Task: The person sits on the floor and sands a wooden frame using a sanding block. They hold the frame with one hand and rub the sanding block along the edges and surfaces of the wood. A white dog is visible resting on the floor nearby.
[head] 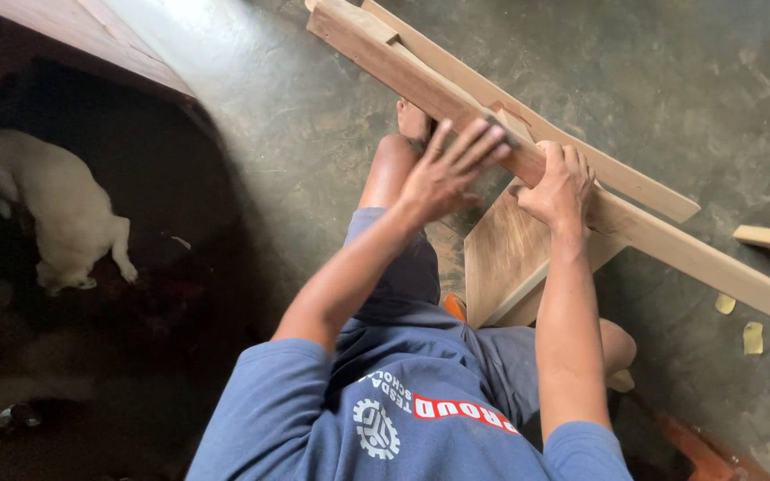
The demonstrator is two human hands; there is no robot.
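Looking down past our blue shirt, we see a long wooden plank [670,245] that runs slantwise from far above our hands to low on the right of them, and a second plank [617,174] lies just behind it.

We judge that the long plank could tip or slide off, because it seems to rest only on a sloping wooden board [503,254] just under our right hand, and most of its length hangs free beyond that hand. A splinter or a pinched finger is also possible where the two planks lie so close.

Our left hand [447,174] is wide open, fingers spread, and it presses flat on the near face of the long plank; a small dark thing lies at its fingertips, too small to tell. Our right hand [561,185], just beside it, is curled over the same plank and grips its edge.

A white dog [55,209] lies on the floor [296,116], well apart on the left.
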